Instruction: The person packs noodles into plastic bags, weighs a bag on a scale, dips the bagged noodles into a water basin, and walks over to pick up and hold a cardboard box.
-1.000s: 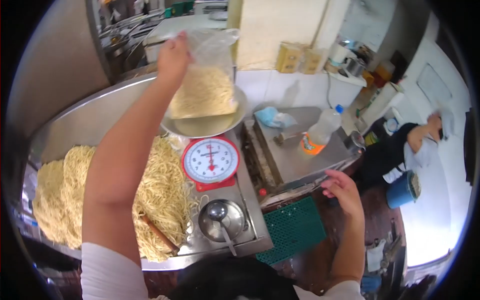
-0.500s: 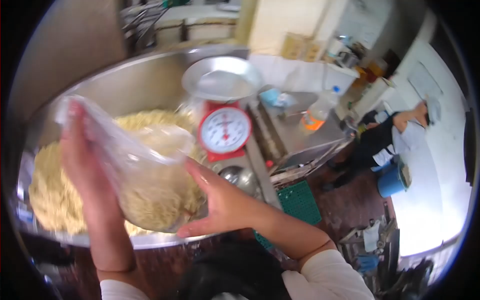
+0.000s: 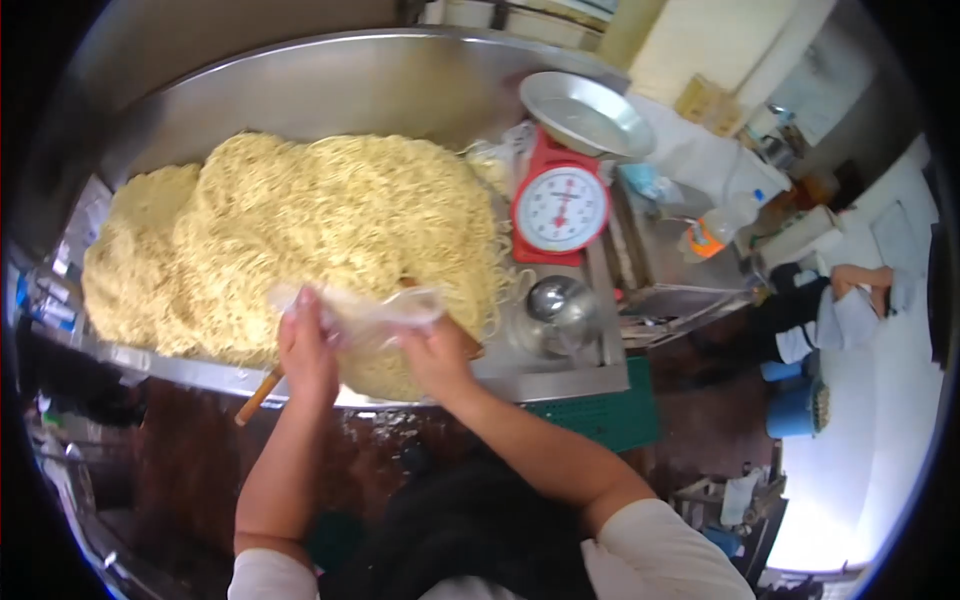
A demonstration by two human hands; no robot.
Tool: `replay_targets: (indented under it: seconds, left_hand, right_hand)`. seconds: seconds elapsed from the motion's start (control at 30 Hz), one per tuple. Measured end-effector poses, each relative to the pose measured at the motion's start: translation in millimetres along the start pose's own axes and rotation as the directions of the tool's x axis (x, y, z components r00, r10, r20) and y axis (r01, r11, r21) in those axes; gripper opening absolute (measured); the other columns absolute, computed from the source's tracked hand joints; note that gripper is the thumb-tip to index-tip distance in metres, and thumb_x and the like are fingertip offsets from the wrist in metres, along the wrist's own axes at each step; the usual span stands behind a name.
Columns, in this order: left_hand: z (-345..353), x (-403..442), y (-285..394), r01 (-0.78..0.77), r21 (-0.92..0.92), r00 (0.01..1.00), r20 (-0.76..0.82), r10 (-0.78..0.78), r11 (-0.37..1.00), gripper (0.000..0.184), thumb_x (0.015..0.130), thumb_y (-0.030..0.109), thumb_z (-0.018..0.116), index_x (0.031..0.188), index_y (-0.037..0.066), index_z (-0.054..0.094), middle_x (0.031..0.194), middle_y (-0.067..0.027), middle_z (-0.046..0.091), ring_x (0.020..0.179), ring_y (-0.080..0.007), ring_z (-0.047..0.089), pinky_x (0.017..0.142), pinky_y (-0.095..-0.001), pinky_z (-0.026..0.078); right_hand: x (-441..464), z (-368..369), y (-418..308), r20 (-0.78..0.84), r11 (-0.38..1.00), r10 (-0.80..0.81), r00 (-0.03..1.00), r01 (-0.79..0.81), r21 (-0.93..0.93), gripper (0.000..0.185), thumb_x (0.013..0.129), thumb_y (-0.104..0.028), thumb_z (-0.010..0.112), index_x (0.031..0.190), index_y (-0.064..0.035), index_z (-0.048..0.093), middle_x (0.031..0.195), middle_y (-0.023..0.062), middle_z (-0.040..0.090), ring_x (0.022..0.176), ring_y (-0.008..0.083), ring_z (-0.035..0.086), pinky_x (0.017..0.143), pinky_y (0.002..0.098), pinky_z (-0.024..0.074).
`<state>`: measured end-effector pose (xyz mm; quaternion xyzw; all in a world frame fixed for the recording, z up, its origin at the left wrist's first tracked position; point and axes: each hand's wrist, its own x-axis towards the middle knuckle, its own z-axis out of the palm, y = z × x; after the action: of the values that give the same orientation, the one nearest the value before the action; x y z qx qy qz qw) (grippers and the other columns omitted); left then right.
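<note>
My left hand (image 3: 308, 350) and my right hand (image 3: 437, 357) grip the gathered top of a clear plastic bag (image 3: 372, 316), one at each side. Pale noodles (image 3: 383, 374) show in the bag below, at the front rim. Behind it spreads a large heap of loose yellow noodles (image 3: 330, 215) in a wide steel tub (image 3: 420, 75). A wooden stick (image 3: 258, 397) pokes out over the rim beside my left hand. Some brown wood (image 3: 473, 345) shows past my right hand.
A red dial scale (image 3: 562, 208) with a metal pan (image 3: 588, 112) stands right of the noodles. Near it are a steel bowl (image 3: 560, 305) and a plastic bottle (image 3: 722, 225). A co-worker (image 3: 835, 310) is at far right by a blue bucket (image 3: 795, 405).
The bag of noodles has come down from tilted in front of me to the tub's front edge. Both hands have moved together onto its top. My view has shifted, showing the heap.
</note>
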<state>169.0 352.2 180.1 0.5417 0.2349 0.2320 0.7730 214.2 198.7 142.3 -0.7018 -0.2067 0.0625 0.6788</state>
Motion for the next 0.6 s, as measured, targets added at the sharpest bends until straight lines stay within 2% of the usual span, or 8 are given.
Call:
replay_targets:
  seconds: [0.07, 0.17, 0.23, 0.33, 0.37, 0.4, 0.5, 0.6]
  left_hand:
    - [-9, -1, -24, -0.056, 0.092, 0.995, -0.082, 0.063, 0.994, 0.032, 0.097, 0.034, 0.045, 0.081, 0.008, 0.055, 0.065, 0.0035, 0.05, 0.06, -0.0064, 0.045, 0.055, -0.0233, 0.038]
    - [-28, -2, -51, -0.202, 0.163, 0.979, 0.057, 0.196, 0.966, 0.039, 0.093, 0.04, 0.052, 0.1, 0.002, 0.058, 0.086, -0.0055, 0.061, 0.079, -0.0139, 0.056, 0.073, -0.0281, 0.046]
    - [-22, -7, -54, -0.663, 0.25, 0.746, 0.295, 0.597, 0.705, 0.053, 0.085, 0.037, 0.064, 0.116, -0.004, 0.053, 0.112, -0.0135, 0.057, 0.104, -0.0226, 0.055, 0.092, -0.0342, 0.043]
    - [-46, -2, -93, -0.586, 0.544, 0.804, 0.482, 0.348, 0.6, 0.061, 0.079, 0.029, 0.07, 0.123, -0.006, 0.047, 0.125, -0.0161, 0.049, 0.117, -0.0288, 0.048, 0.101, -0.0382, 0.037]
    - [-37, -6, -101, -0.437, 0.401, 0.885, 0.35, 0.306, 0.805, 0.043, 0.082, 0.017, 0.065, 0.118, -0.004, 0.053, 0.118, -0.0179, 0.053, 0.107, -0.0301, 0.054, 0.093, -0.0395, 0.042]
    - [-36, -5, -102, -0.439, 0.403, 0.885, 0.347, 0.309, 0.803, 0.043, 0.082, 0.017, 0.065, 0.118, -0.004, 0.053, 0.118, -0.0179, 0.053, 0.107, -0.0301, 0.054, 0.093, -0.0395, 0.042]
    - [-29, -4, -103, -0.663, 0.546, 0.749, 0.47, 0.467, 0.513, 0.018, 0.083, 0.009, 0.057, 0.098, 0.004, 0.065, 0.086, -0.0161, 0.061, 0.08, -0.0314, 0.058, 0.069, -0.0392, 0.044]
    - [-27, -5, -119, -0.622, 0.717, 0.737, 0.4, 0.544, 0.315, 0.019, 0.082, 0.014, 0.056, 0.096, 0.008, 0.066, 0.076, -0.0141, 0.058, 0.072, -0.0327, 0.055, 0.063, -0.0437, 0.043]
  right_hand:
    - [7, 2, 29, -0.004, 0.986, -0.009, 1.0, 0.008, -0.169, 0.02, 0.088, -0.018, 0.054, 0.101, -0.0053, 0.063, 0.089, 0.0171, 0.066, 0.084, 0.0288, 0.064, 0.072, 0.0363, 0.0484]
    - [11, 8, 39, -0.038, 0.987, 0.016, 0.999, -0.022, -0.16, 0.025, 0.086, -0.026, 0.056, 0.099, -0.0052, 0.063, 0.085, 0.019, 0.064, 0.082, 0.0363, 0.062, 0.069, 0.0421, 0.048]
    - [12, 9, 30, -0.042, 0.985, 0.056, 0.998, -0.062, -0.161, 0.022, 0.085, -0.021, 0.055, 0.096, -0.0042, 0.063, 0.084, 0.0178, 0.065, 0.081, 0.0341, 0.063, 0.069, 0.0406, 0.0484]
    - [8, 20, 50, 0.015, 0.975, 0.105, 0.994, -0.1, -0.199, 0.017, 0.084, -0.017, 0.055, 0.09, -0.0035, 0.063, 0.08, 0.0166, 0.064, 0.077, 0.0327, 0.063, 0.067, 0.0399, 0.0483]
    - [12, 20, 50, 0.053, 0.965, 0.11, 0.993, -0.094, -0.246, 0.017, 0.084, -0.018, 0.056, 0.088, -0.0038, 0.063, 0.078, 0.0165, 0.064, 0.074, 0.0336, 0.063, 0.064, 0.0406, 0.0478]
    - [14, 20, 51, 0.056, 0.965, 0.107, 0.993, -0.09, -0.245, 0.017, 0.084, -0.018, 0.056, 0.088, -0.0038, 0.063, 0.078, 0.0165, 0.064, 0.074, 0.0336, 0.063, 0.064, 0.0406, 0.0478]
    - [15, 24, 44, -0.039, 0.985, -0.109, 0.993, 0.103, -0.136, 0.015, 0.081, -0.02, 0.061, 0.084, -0.0056, 0.064, 0.078, 0.018, 0.063, 0.072, 0.0352, 0.061, 0.062, 0.0405, 0.0471]
    - [19, 26, 69, 0.052, 0.944, -0.146, 0.988, 0.155, -0.293, 0.015, 0.079, -0.022, 0.062, 0.083, -0.0075, 0.065, 0.077, 0.0177, 0.063, 0.07, 0.0339, 0.062, 0.059, 0.0383, 0.0466]
